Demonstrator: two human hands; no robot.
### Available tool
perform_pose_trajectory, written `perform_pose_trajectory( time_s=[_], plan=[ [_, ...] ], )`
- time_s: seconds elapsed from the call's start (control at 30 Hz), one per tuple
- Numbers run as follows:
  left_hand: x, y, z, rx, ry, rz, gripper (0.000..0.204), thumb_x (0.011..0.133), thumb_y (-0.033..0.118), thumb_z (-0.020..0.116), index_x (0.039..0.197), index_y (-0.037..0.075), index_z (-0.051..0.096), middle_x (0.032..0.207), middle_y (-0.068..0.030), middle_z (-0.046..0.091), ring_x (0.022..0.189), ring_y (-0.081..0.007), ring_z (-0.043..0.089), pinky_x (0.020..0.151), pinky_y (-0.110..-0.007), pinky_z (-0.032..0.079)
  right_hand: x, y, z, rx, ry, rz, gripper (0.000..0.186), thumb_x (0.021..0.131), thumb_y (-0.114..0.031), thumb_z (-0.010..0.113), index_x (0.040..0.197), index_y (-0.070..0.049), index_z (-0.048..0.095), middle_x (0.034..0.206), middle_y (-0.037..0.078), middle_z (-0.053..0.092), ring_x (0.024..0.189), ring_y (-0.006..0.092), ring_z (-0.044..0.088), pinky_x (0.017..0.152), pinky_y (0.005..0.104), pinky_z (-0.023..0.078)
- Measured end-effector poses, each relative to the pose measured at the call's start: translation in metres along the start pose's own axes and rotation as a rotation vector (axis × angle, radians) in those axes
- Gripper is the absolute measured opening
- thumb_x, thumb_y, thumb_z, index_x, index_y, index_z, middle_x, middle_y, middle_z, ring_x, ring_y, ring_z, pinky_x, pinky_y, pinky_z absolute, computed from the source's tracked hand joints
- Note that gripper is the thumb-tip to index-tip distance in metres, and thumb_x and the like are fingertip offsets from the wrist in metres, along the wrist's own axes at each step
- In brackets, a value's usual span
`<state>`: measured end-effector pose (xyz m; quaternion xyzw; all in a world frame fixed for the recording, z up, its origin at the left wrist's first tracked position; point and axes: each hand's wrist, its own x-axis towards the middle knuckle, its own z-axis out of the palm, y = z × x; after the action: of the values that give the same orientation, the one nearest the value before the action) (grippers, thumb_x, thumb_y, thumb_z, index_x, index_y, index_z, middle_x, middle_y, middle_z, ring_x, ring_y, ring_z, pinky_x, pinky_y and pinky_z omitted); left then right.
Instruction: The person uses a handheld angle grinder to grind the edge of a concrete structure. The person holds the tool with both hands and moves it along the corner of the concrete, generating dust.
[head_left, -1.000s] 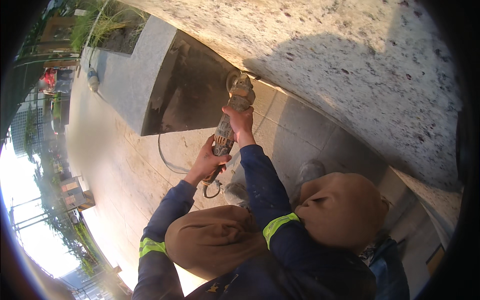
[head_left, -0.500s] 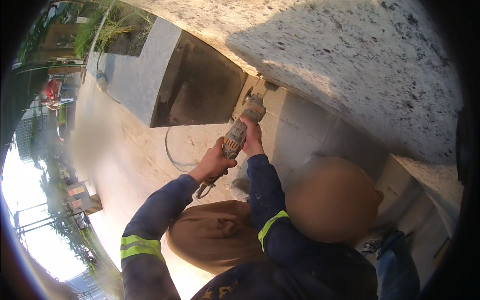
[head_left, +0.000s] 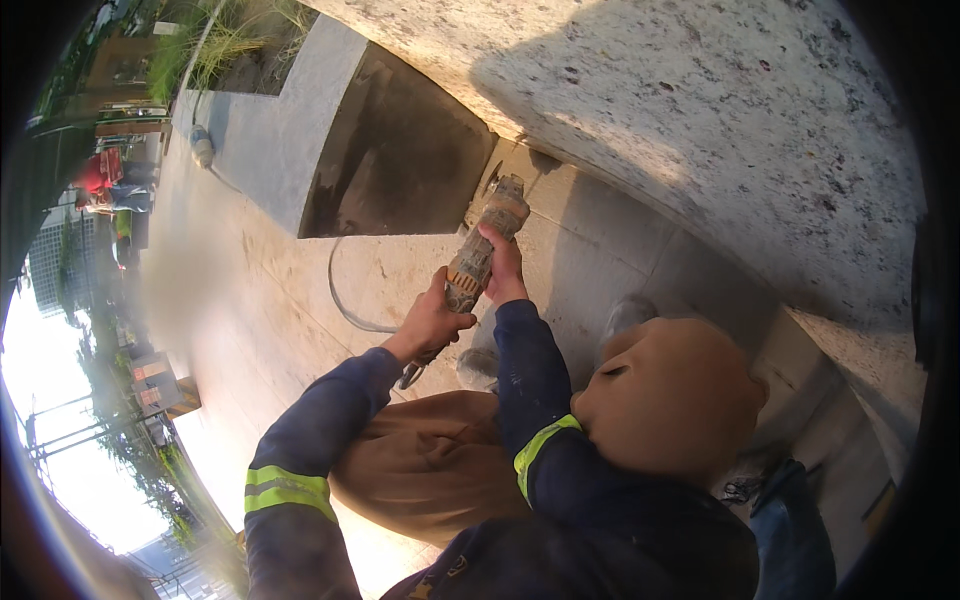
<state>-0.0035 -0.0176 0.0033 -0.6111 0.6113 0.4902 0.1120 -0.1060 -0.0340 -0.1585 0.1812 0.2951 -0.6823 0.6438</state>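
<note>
Both of my hands grip a dusty angle grinder [head_left: 484, 233], held at a slant in front of me. My left hand [head_left: 430, 322] wraps round its rear handle end. Closer to the head of the tool, my right hand [head_left: 504, 264] closes on the body. The grinder's thin disc [head_left: 492, 178] is seen nearly edge-on beside the inner corner where a dark planter face [head_left: 400, 150] meets the floor and the speckled stone wall [head_left: 700, 110]. Whether the disc touches a surface, I cannot tell.
A grey cable [head_left: 336, 300] curves across the pale paving [head_left: 285, 275] left of the grinder. On the planter's far left lies a cable connector [head_left: 202, 147]. A person in red [head_left: 98, 175] is in the background. My brown-clad knees [head_left: 420, 460] are bent below my arms.
The grinder's head has shifted slightly left and up, and its disc appears more edge-on. Both hands keep their hold. My right knee has shifted a little.
</note>
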Motion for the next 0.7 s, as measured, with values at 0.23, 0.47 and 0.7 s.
perform_pose_trajectory(
  time_s=[0.23,0.47,0.7],
  plan=[
    [0.017,-0.034,0.007,-0.12,-0.12,-0.01,0.095,0.073,0.01,0.077,0.147,0.001,0.017,0.096,-0.0191,0.064,0.059,-0.0213,0.065,0.053,-0.034,0.054,-0.006,0.015,-0.031,0.064,-0.114,0.094,0.04,0.086,-0.025,0.067,0.116,-0.006,0.05,0.097,0.014,0.063,0.088,0.0326,0.066,0.083,0.05,0.056],
    [0.018,-0.053,0.016,-0.172,-0.055,-0.018,0.099,0.072,0.008,0.076,0.15,0.002,0.014,0.094,-0.0207,0.066,0.058,-0.0225,0.065,0.052,-0.035,0.054,-0.01,0.017,-0.027,-0.055,-0.023,0.098,0.041,0.087,-0.023,0.069,0.118,-0.006,0.049,0.098,0.015,0.063,0.083,0.034,0.067,0.078,0.0499,0.057],
    [0.031,-0.066,0.025,-0.071,0.024,0.007,0.099,0.07,0.014,0.076,0.149,-0.002,0.017,0.097,-0.0258,0.067,0.061,-0.0261,0.069,0.055,-0.035,0.055,0.004,0.019,-0.03,-0.163,-0.052,0.083,0.034,0.087,-0.02,0.069,0.113,-0.005,0.052,0.094,0.014,0.064,0.078,0.0297,0.068,0.071,0.0481,0.059]
  ],
)
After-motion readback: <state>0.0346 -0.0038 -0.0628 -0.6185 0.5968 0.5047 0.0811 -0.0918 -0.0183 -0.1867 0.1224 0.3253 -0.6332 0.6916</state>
